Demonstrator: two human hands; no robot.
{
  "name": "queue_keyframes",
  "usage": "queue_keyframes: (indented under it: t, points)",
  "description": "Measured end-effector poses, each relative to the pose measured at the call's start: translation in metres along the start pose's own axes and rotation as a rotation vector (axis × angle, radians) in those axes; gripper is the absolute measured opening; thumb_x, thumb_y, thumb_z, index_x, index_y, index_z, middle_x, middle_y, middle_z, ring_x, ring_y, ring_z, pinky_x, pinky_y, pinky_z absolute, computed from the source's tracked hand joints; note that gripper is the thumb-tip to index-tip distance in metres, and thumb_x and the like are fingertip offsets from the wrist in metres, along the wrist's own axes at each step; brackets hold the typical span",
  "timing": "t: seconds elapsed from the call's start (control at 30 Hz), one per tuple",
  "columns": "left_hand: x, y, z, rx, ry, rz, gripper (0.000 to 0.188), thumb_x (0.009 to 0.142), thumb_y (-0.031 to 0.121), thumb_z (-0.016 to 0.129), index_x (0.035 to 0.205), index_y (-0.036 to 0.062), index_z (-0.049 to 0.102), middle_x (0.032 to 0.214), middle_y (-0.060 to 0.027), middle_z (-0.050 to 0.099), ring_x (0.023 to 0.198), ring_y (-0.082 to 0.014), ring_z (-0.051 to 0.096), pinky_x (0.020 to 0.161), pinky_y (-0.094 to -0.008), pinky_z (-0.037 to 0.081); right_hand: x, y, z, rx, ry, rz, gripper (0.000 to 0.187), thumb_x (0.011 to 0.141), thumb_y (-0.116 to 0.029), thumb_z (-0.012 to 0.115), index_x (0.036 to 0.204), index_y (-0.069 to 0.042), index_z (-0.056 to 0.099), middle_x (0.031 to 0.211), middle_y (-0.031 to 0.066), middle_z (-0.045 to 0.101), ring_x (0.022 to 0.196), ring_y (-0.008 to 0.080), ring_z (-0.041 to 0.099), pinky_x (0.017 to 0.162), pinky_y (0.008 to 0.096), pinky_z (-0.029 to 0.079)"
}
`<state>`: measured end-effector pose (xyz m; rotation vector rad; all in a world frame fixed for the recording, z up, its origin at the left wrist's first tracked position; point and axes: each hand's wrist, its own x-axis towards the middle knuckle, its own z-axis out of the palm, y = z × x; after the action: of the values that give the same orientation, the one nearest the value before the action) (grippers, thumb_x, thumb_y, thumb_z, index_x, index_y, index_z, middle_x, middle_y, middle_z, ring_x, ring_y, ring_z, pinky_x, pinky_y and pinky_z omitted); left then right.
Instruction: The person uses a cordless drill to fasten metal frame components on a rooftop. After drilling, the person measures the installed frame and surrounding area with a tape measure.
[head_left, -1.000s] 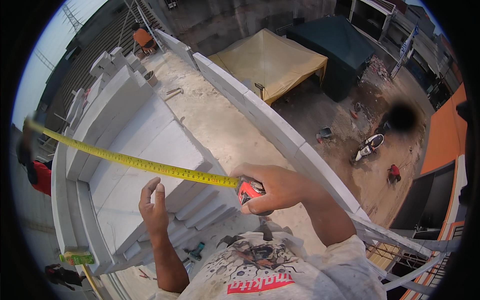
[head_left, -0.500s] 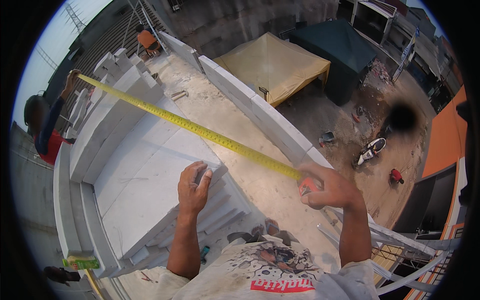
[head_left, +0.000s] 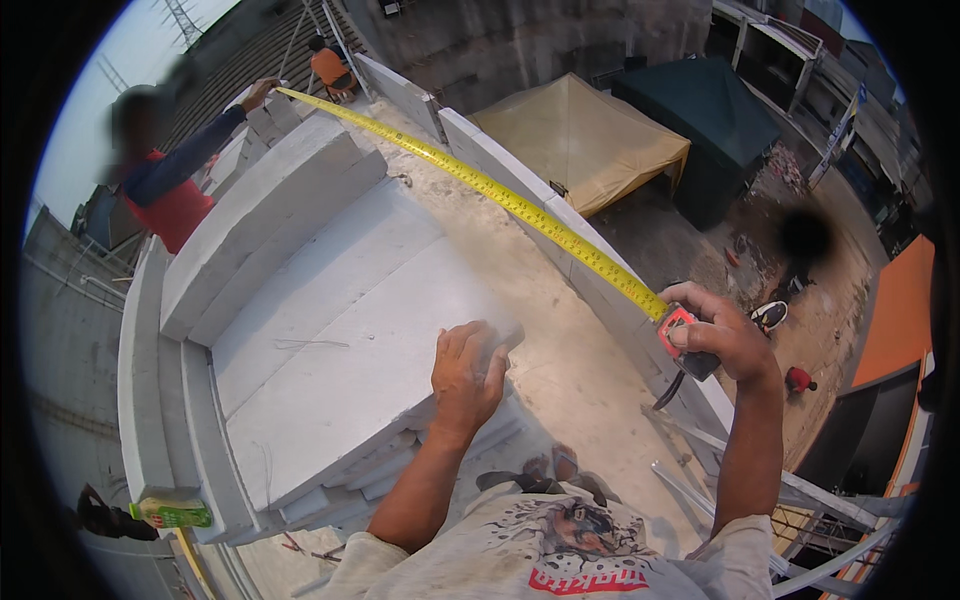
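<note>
My right hand (head_left: 735,335) is closed round a red and black tape measure (head_left: 679,333), held out over the low block wall on the right. Its yellow blade (head_left: 500,195) runs out taut toward the far left. A co-worker's hand (head_left: 262,93) holds the blade's far end. My left hand (head_left: 468,375) lies at the near right corner of a stack of white blocks (head_left: 340,340), its thumb apart from the fingers. Its fingertips are blurred.
A low white block wall (head_left: 560,215) runs along the right, with a drop to the ground beyond. Below stand a tan canopy (head_left: 580,135) and a dark green canopy (head_left: 700,125). A co-worker in red (head_left: 170,200) stands behind the blocks. A green-labelled bottle (head_left: 172,513) lies at lower left.
The tape measure and my right hand have moved right, over the wall. The co-worker's hand has carried the blade's end farther and right. My left hand has shifted right along with the view.
</note>
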<state>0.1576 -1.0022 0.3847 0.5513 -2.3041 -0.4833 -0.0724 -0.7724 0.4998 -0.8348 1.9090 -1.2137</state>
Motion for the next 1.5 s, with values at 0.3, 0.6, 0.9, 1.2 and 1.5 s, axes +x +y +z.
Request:
queue_keyframes:
  t: [0.3, 0.6, 0.9, 1.2, 1.5]
  points:
    - [-0.002, -0.005, 0.002, -0.031, 0.009, -0.008, 0.025, 0.081, 0.01, 0.072, 0.104, 0.0034, 0.065, 0.11, -0.0138, 0.065, 0.104, -0.0337, 0.06, 0.102, -0.0505, 0.041, 0.045, 0.063, 0.006, 0.123, 0.078, 0.223, 0.052, 0.073, -0.029, 0.071, 0.116, -0.002, 0.061, 0.09, 0.0055, 0.064, 0.079, 0.0115, 0.059, 0.07, 0.0248, 0.045]
    - [-0.002, -0.005, 0.002, 0.046, -0.044, 0.089, 0.032, 0.08, 0.011, 0.071, 0.11, 0.004, 0.063, 0.116, -0.0128, 0.062, 0.108, -0.0358, 0.057, 0.102, -0.0537, 0.04, -0.053, 0.211, 0.043, 0.326, 0.108, 0.458, 0.059, 0.072, -0.028, 0.076, 0.123, -0.003, 0.059, 0.098, 0.0058, 0.066, 0.088, 0.0137, 0.062, 0.078, 0.0246, 0.047]
    - [-0.01, -0.005, 0.015, 0.181, -0.115, 0.136, 0.031, 0.09, 0.017, 0.066, 0.117, 0.0034, 0.061, 0.124, -0.0151, 0.061, 0.118, -0.0336, 0.055, 0.1, -0.044, 0.044, -0.146, 0.289, 0.111, 0.4, 0.095, 0.553, 0.063, 0.069, -0.028, 0.076, 0.127, -0.009, 0.061, 0.101, 0.0068, 0.067, 0.089, 0.0164, 0.062, 0.079, 0.0278, 0.047]
    - [-0.007, 0.008, 0.016, 0.012, -0.202, 0.055, 0.035, 0.096, 0.023, 0.06, 0.124, 0.0034, 0.058, 0.132, -0.0166, 0.055, 0.126, -0.033, 0.049, 0.105, -0.0478, 0.04, -0.187, 0.34, 0.148, 0.441, 0.073, 0.57, 0.073, 0.064, -0.033, 0.074, 0.131, -0.01, 0.057, 0.102, 0.0089, 0.066, 0.093, 0.019, 0.062, 0.078, 0.0299, 0.048]
    - [-0.077, 0.123, 0.102, -0.492, -0.895, 0.242, 0.032, 0.091, 0.015, 0.064, 0.118, 0.0001, 0.061, 0.118, -0.0202, 0.063, 0.113, -0.0334, 0.059, 0.099, -0.0431, 0.045, -0.241, 0.341, 0.13, 0.524, 0.181, 0.577, 0.068, 0.065, -0.032, 0.074, 0.129, -0.013, 0.058, 0.103, 0.0097, 0.068, 0.094, 0.0192, 0.063, 0.077, 0.0311, 0.048]
